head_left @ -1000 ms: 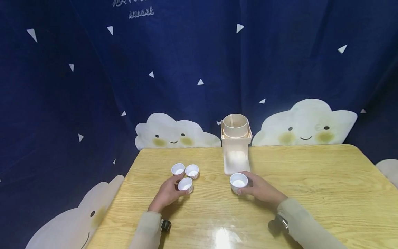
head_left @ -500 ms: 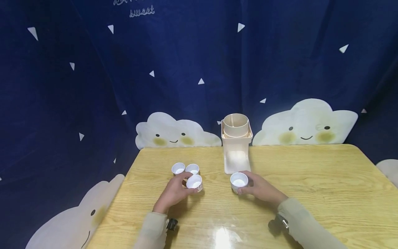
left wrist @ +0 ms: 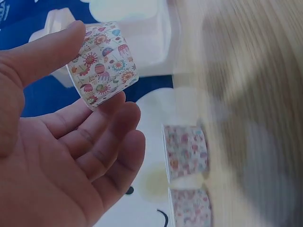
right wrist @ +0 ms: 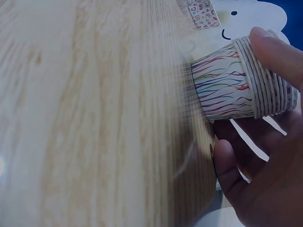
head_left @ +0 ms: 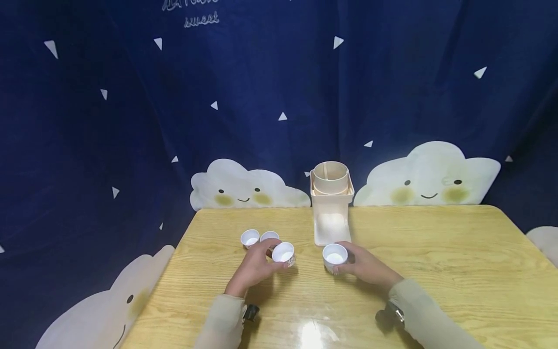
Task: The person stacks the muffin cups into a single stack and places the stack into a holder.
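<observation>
My left hand [head_left: 257, 266] pinches one paper cup [left wrist: 104, 66] between thumb and fingers. It is a small white baking cup with a colourful floral print, raised off the table in the left wrist view. My right hand [head_left: 366, 264] holds a nested stack of paper cups [right wrist: 225, 82] by the rims; the lowest has coloured wavy lines, and several rims show above it. The stack sits upright close over the wood. Behind my left hand stand two more printed paper cups, the left one [head_left: 250, 238] in full view and the right one [head_left: 270, 235] partly covered by my fingers.
A cream plastic holder [head_left: 331, 208] with a round tube on top stands at the back middle of the wooden table [head_left: 436, 271]. A dark blue curtain [head_left: 261, 72] and cloud-shaped cushions [head_left: 427, 179] line the back edge.
My left hand has carried its paper cup rightward, from beside the two standing cups toward the stack. My right hand and its stack have stayed in place.
</observation>
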{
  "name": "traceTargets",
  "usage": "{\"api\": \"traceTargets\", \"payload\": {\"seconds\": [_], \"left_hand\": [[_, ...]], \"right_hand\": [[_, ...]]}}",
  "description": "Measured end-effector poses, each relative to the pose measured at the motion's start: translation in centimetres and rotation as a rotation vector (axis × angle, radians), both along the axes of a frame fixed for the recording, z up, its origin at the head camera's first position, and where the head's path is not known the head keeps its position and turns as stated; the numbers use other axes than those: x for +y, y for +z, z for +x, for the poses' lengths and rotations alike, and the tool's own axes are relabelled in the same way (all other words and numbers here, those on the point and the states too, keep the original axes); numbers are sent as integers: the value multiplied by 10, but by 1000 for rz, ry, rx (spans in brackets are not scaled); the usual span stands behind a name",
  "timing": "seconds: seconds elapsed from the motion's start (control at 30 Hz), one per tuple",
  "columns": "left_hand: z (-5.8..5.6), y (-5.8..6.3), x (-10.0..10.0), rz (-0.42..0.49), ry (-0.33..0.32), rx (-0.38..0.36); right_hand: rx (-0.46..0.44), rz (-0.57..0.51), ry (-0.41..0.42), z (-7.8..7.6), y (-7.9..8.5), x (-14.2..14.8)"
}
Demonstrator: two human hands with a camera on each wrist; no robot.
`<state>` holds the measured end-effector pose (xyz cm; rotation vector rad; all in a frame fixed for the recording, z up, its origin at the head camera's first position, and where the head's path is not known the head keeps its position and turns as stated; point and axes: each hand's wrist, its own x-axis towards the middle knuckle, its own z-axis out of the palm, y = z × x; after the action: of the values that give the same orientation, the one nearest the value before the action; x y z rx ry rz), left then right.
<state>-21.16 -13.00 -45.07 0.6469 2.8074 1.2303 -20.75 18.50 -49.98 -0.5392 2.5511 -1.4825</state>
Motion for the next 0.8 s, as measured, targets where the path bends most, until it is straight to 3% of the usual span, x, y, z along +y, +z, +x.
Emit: {"api": "traceTargets", "payload": {"seconds": [0.23,0.53,0.8], "left_hand": [[0,1,20,-7,-22,-25],[-1,15,46,-52,-39,6],[-10,28,72,-143,-144,51]], "right_hand": [[6,-11,10,1,1,-3],[-6,10,-4,0,0,1],[18,-3,18,1,-1,0]]}}
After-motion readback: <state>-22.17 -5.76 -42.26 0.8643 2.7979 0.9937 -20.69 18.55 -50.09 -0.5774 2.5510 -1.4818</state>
